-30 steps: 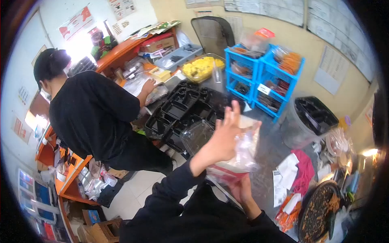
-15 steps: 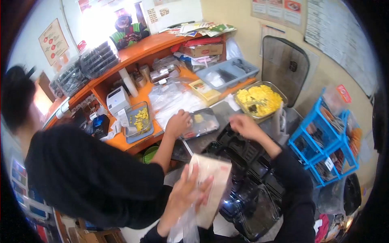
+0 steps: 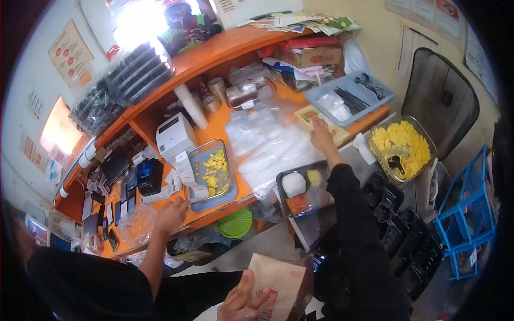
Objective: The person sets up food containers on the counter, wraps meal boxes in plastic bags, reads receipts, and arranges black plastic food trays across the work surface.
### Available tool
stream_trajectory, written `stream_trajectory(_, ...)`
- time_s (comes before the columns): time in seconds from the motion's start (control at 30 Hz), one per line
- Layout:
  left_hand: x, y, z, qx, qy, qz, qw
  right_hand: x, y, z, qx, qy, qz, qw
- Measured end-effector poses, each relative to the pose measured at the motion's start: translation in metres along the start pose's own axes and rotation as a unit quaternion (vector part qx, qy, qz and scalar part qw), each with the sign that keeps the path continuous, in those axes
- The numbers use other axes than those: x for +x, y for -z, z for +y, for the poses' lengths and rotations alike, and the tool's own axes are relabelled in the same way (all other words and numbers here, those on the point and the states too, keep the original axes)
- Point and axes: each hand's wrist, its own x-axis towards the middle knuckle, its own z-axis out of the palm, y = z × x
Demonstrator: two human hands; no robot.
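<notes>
My left hand (image 3: 241,302), low in the view, holds a stack of brown paper (image 3: 278,281) with red print, partly wrapped in clear plastic. Out ahead, my right hand (image 3: 323,136) reaches into a shallow pale-yellow tray (image 3: 341,134). Its fingers are drawn together, and what they pinch, if anything, is hidden. Below my right forearm sits a black meal tray (image 3: 282,199) holding a white rice mound (image 3: 293,184), reddish food (image 3: 301,203) and some yellow food (image 3: 314,177). Flat clear plastic bags (image 3: 276,155) lie left of the yellow tray.
A co-worker's hand (image 3: 172,215) is at left, near a glass dish (image 3: 230,179) of yellow food. A larger dish (image 3: 423,128) of yellow food stands right. Beyond are a blue-grey cutlery bin (image 3: 388,99), label printer (image 3: 174,134), black containers (image 3: 396,230) and blue rack (image 3: 466,208).
The view has swung left. My right hand has moved from beside the large dish to the yellow tray. The co-worker's hand has left the meal tray. My left hand keeps the brown paper.
</notes>
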Motion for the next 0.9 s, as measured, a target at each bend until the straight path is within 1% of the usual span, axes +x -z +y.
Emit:
stream_trajectory(0.03, -0.002, 0.001, 0.001, 0.001, -0.002, 0.002, 1.0, 0.006, 0.008, 0.0, 0.047, 0.052, 0.073, 0.995)
stream_trajectory(0.1, -0.004, 0.004, 0.006, 0.004, -0.004, 0.008, 1.0, 0.01, 0.044, -0.001, 0.137, 0.149, 0.214, 0.955)
stream_trajectory(0.13, -0.005, 0.005, 0.009, 0.003, -0.007, 0.011, 1.0, 0.008, 0.074, -0.015, 0.116, 0.186, 0.323, 0.921)
stream_trajectory(0.23, -0.009, 0.005, 0.029, 0.002, -0.034, 0.014, 0.999, -0.005, 0.157, -0.034, 0.28, 0.112, 0.271, 0.914)
stream_trajectory(0.27, -0.011, 0.003, 0.038, 0.001, -0.048, 0.012, 0.999, -0.011, 0.181, -0.037, 0.287, 0.121, 0.3, 0.902)
stream_trajectory(0.37, -0.016, -0.009, 0.079, -0.014, -0.104, 0.001, 0.994, -0.043, 0.265, -0.033, 0.41, 0.096, 0.237, 0.875)
stream_trajectory(0.4, -0.019, -0.015, 0.098, -0.025, -0.129, 0.0, 0.991, -0.063, 0.298, -0.03, 0.487, 0.129, 0.222, 0.835)
stream_trajectory(0.43, -0.025, -0.024, 0.114, -0.04, -0.153, 0.0, 0.988, -0.091, 0.337, -0.031, 0.513, 0.113, 0.196, 0.828)
stream_trajectory(0.47, -0.031, -0.036, 0.132, -0.063, -0.181, 0.017, 0.981, -0.125, 0.378, -0.028, 0.538, 0.093, 0.17, 0.821)
stream_trajectory(0.5, -0.037, -0.055, 0.14, -0.185, -0.195, 0.005, 0.963, -0.164, 0.422, -0.024, 0.558, 0.068, 0.149, 0.813)
stream_trajectory(0.53, -0.044, -0.081, 0.143, -0.31, -0.201, -0.018, 0.929, -0.211, 0.469, -0.02, 0.579, 0.051, 0.122, 0.805)
stream_trajectory(0.57, -0.055, -0.097, 0.168, -0.437, -0.141, -0.083, 0.885, -0.261, 0.514, -0.013, 0.596, 0.025, 0.101, 0.796)
stream_trajectory(0.6, -0.065, -0.113, 0.194, -0.571, -0.064, -0.131, 0.808, -0.311, 0.554, 0.003, 0.59, 0.025, 0.091, 0.802)
stream_trajectory(0.63, -0.075, -0.13, 0.219, -0.676, 0.021, -0.154, 0.72, -0.367, 0.592, 0.016, 0.573, 0.014, 0.108, 0.813)
stream_trajectory(0.67, -0.081, -0.155, 0.238, -0.708, 0.051, -0.191, 0.678, -0.424, 0.623, 0.038, 0.568, 0.003, 0.127, 0.813)
stream_trajectory(0.7, -0.091, -0.181, 0.252, -0.708, 0.058, -0.236, 0.663, -0.481, 0.65, 0.057, 0.564, -0.004, 0.146, 0.813)
stream_trajectory(0.77, -0.116, -0.236, 0.281, -0.688, 0.056, -0.323, 0.647, -0.595, 0.688, 0.094, 0.568, -0.051, 0.212, 0.794)
stream_trajectory(0.83, -0.144, -0.289, 0.307, -0.649, 0.03, -0.402, 0.644, -0.695, 0.707, 0.119, 0.577, -0.075, 0.263, 0.769)
stream_trajectory(0.9, -0.171, -0.336, 0.329, -0.59, -0.019, -0.461, 0.663, -0.781, 0.704, 0.129, 0.612, -0.171, 0.36, 0.683)
